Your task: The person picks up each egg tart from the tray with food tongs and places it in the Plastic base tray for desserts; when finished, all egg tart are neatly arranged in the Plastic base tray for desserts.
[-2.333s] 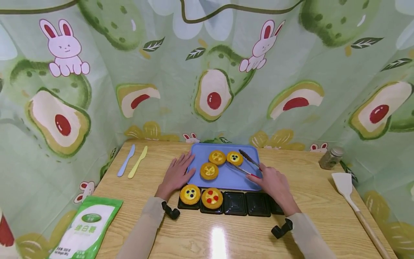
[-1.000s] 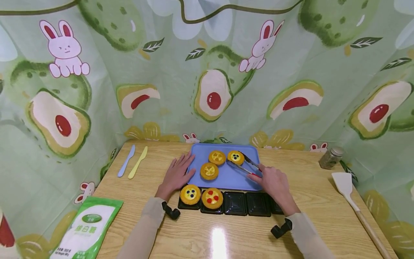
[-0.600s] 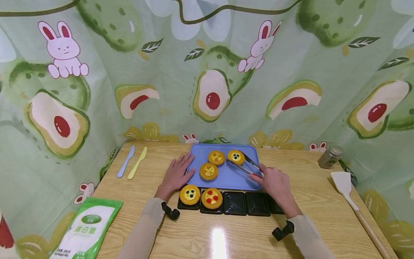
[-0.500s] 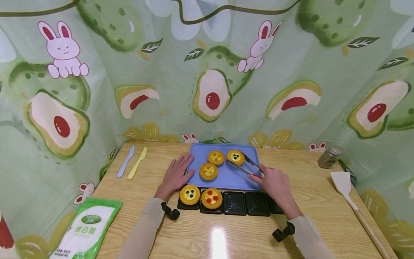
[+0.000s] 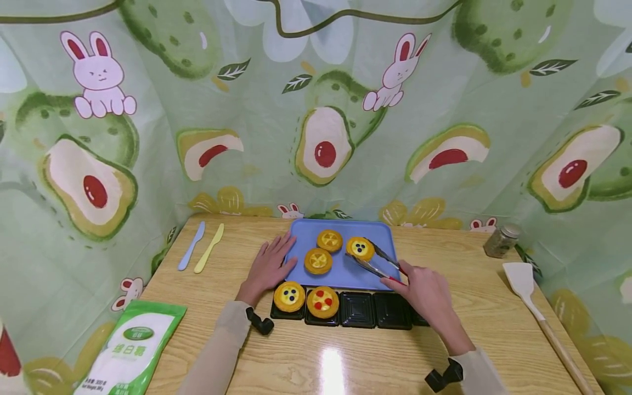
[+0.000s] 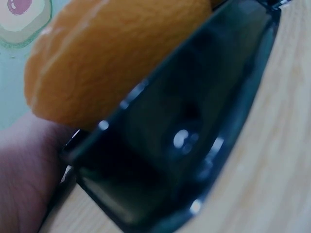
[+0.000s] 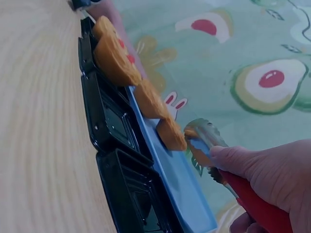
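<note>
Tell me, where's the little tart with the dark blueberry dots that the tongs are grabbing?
In the head view, the blueberry tart sits between the tips of the tongs over the right half of the blue tray, just right of two yellow-topped tarts.

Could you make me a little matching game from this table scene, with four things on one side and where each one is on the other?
Things:
1. tart with dark dots
2. tart with red dots
3. white spatula
4. green bag

Places:
A. in a black cup of the front row
B. near left corner of the table
C. between the tongs tips, over the blue tray
D. right edge of the table

Pairs: 1-C, 2-A, 3-D, 4-B
</note>
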### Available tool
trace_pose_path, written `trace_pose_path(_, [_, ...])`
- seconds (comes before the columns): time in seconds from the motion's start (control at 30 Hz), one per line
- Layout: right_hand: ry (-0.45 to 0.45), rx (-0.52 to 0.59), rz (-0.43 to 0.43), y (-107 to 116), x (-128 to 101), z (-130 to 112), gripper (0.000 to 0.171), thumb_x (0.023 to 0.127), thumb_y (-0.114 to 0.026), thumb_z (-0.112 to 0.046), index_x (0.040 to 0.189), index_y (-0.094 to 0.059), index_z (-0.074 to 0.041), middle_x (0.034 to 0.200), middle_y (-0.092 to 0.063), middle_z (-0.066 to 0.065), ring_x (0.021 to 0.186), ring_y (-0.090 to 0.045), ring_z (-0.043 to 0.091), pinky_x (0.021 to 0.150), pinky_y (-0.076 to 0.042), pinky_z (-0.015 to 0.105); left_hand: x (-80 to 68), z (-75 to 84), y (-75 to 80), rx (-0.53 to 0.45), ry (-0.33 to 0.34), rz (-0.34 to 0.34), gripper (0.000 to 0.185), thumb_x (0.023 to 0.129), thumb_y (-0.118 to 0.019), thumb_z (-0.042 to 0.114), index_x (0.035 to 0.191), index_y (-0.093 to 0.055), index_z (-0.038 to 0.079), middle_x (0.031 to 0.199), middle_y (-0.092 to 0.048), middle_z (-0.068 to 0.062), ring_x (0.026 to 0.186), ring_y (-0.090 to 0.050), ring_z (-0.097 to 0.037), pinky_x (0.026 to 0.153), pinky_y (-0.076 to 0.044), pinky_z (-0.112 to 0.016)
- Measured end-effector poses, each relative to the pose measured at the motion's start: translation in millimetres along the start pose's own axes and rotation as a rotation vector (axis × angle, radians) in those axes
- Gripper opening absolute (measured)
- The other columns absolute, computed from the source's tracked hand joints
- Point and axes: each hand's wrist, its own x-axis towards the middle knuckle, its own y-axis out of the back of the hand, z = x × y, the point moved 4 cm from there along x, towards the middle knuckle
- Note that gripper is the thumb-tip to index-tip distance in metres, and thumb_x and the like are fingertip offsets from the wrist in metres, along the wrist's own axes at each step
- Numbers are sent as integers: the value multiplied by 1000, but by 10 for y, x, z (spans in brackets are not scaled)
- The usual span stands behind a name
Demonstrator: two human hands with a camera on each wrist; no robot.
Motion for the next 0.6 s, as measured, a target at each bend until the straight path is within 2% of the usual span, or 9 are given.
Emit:
trace_pose_path(0.23, [13, -6, 13, 105, -224, -69, 49, 86, -81, -56, 79, -54, -15, 56, -29, -8, 44, -30, 11, 42, -20, 27, 4, 29, 27, -2, -11, 23, 67, 109, -40, 52, 168, -28, 21, 175, -19, -1, 160, -18, -32, 126, -11, -60])
trace_pose_path(0.43, [-16, -11, 2, 173, -416, -119, 46, 83, -83, -57, 92, -66, -14, 55, -33, -7, 46, -32, 12, 42, -23, 29, -6, 23, 20, 23, -2, 15, 68, 109, -40, 54, 168, -25, 24, 175, -17, 2, 161, -16, -30, 127, -10, -57])
trace_pose_path(0.6, [-78, 0, -49, 253, -578, -164, 51, 81, -81, -61, 105, -74, -16, 55, -36, -8, 48, -35, 12, 43, -26, 31, -9, 12, 17, 26, -5, 14, 68, 109, -39, 55, 168, -25, 24, 175, -17, 1, 161, -16, -30, 128, -9, -57])
